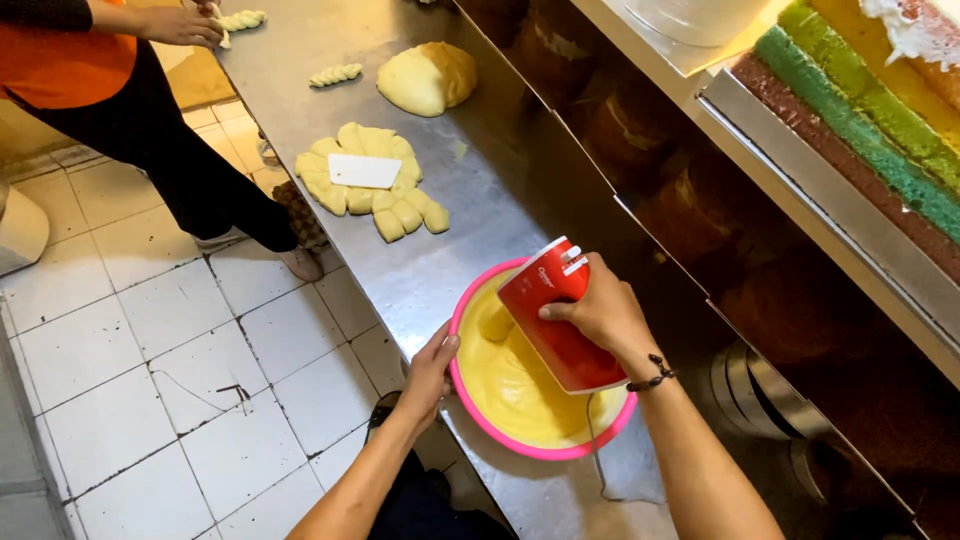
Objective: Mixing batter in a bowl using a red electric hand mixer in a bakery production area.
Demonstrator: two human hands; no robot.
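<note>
- The right hand (600, 312), at centre right of the frame, is wrapped fully around the handle of a red hand mixer (558, 315), fingers closed tight on it.
- The mixer's long axis runs diagonally from upper left to lower right, and its body sits directly over the pink bowl (540, 447) (the beaters are hidden beneath it, so how deep they reach cannot be told).
- The bowl stands at lower centre on the steel counter (400, 270), filled with smooth yellow batter (505, 385).
- The left hand (430, 370) grips the bowl's left rim, thumb hooked over the edge and fingers out of sight under it.
- Cut dough pieces (375, 195) with a white scraper (364, 170) lie further up the counter, well apart.
- Another person's hand (185, 25) works twisted dough at upper left, cropped by the frame.
</note>
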